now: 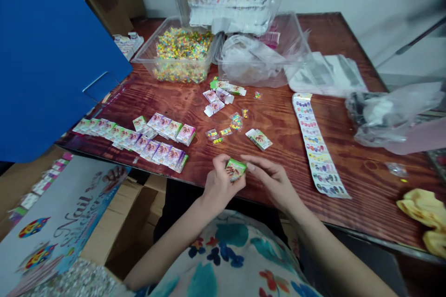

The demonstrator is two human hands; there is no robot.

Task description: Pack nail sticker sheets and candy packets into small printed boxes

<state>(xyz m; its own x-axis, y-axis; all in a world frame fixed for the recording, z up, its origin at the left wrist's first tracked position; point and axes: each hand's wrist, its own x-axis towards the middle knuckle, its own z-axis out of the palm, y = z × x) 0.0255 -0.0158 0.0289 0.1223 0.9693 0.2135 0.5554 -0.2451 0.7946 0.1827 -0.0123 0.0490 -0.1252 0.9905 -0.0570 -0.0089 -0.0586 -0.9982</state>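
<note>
My left hand (221,178) is closed round a small nail-sticker box (236,170) with a green top edge and a picture of fingers on its front. Beside the box's right edge is my right hand (272,176), thumb and forefinger stretched toward it with a gap between them; whether they touch it is hard to tell. Just beyond lies a flattish white-and-green box (259,139). Small clear packets of coloured pieces (236,122) are scattered behind my hands. Several more small boxes (219,97) lie loosely further back.
Rows of small boxes (149,147) line the table's left front. A tub of colourful packets (183,55) and a stacked clear tub (230,9) stand behind. To the right are a sticker strip (318,148), clear bags (327,74) and yellow cloth (423,211). A blue panel (59,60) juts in left.
</note>
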